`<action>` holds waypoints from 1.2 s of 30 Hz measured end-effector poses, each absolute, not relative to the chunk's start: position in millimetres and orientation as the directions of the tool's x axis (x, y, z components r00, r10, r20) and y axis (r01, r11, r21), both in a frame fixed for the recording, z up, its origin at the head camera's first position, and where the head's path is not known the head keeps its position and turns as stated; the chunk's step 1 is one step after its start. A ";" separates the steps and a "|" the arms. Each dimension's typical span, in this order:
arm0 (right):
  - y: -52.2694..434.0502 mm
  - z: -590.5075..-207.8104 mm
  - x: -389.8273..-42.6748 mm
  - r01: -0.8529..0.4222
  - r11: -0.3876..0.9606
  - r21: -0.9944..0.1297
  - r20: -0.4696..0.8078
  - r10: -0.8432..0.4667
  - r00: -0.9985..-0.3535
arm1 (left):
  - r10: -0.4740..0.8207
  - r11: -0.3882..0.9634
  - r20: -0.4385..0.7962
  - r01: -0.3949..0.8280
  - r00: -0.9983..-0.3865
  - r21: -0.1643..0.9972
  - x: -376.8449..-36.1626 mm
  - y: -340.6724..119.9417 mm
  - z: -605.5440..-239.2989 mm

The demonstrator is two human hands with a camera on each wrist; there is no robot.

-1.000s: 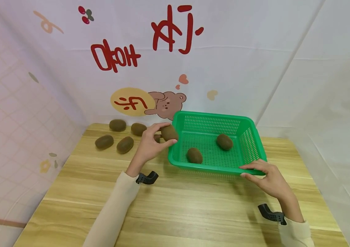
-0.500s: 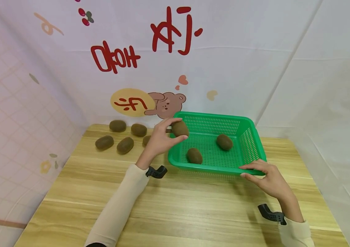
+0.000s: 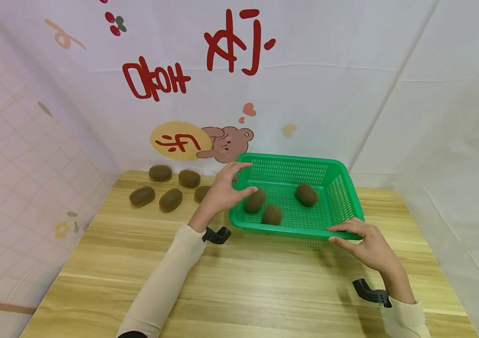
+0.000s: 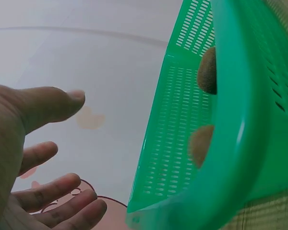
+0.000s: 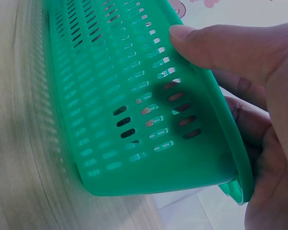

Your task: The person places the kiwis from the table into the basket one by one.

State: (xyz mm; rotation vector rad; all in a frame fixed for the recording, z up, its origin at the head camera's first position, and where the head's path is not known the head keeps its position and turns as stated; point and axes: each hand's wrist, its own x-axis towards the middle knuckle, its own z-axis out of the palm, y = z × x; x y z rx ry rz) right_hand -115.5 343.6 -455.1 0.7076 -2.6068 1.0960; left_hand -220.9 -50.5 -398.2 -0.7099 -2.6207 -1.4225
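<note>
A green plastic basket stands on the table with three brown kiwis inside. One kiwi lies at the basket's left end, just below my left thumb; a second kiwi is by the front wall and a third kiwi sits further right. Over the left rim my left hand hovers with fingers and thumb spread, holding nothing, as the left wrist view also shows. My right hand grips the basket's front right corner, thumb outside and fingers over the rim in the right wrist view.
Left of the basket, several kiwis lie on the wooden table, among them a kiwi and a kiwi partly behind my left hand. A printed white cloth wall rises right behind the basket.
My left hand has moved right over the basket and let go of its kiwi, which now lies inside. The kiwi by the front wall has shifted slightly right. My right hand has stayed put.
</note>
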 end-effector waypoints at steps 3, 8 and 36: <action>344.2 -454.8 -115.9 -0.516 0.599 -0.612 0.379 -0.350 -0.857 | 0.355 0.473 0.284 0.433 -0.891 0.767 -220.7 -53.4 -396.9; 345.8 -455.2 -116.5 -0.509 0.602 -0.615 0.360 -0.360 -0.861 | 0.329 0.523 0.288 0.428 -0.899 0.737 -220.7 -60.7 -396.5; 346.3 -454.1 -116.4 -0.488 0.623 -0.612 0.335 -0.355 -0.873 | 0.127 0.628 0.310 0.318 -0.942 0.710 -217.8 -141.2 -426.4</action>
